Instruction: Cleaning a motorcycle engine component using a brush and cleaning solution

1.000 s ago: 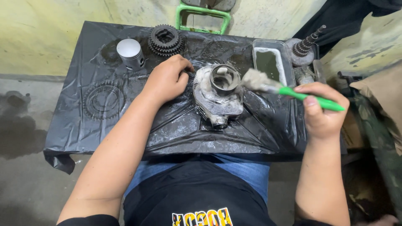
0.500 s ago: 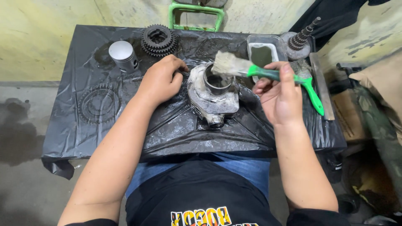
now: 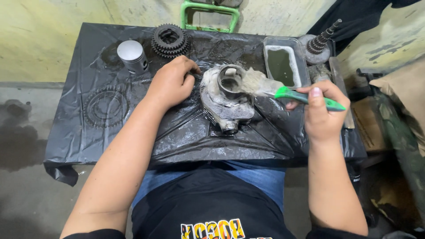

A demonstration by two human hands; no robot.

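Item one, far left of the table: I see a flat gear ring [image 3: 105, 107] lying under the black plastic sheet [image 3: 186, 137], only its outline showing. Item two: a silver piston [image 3: 132, 56] standing upright near the back edge. Item three: a dark stacked gear cluster [image 3: 170, 40] just beside it, to the right.

Item four: my left hand [image 3: 170, 82], fingers curled, resting against the left edge of the metal casing [image 3: 226, 102]; I cannot tell whether it grips or merely steadies. Item five: the casing itself, grey and wet, at the table's centre, with a round bore at its top.

Item six: a green-handled brush [image 3: 283, 91], bristles laid on the casing's upper right rim. Item seven: my right hand [image 3: 323, 113], fingers closed around the brush handle.

Item eight: a rectangular tray [image 3: 268, 55] of murky liquid behind the brush. Item nine: a splined shaft [image 3: 321, 42] at the far right corner.
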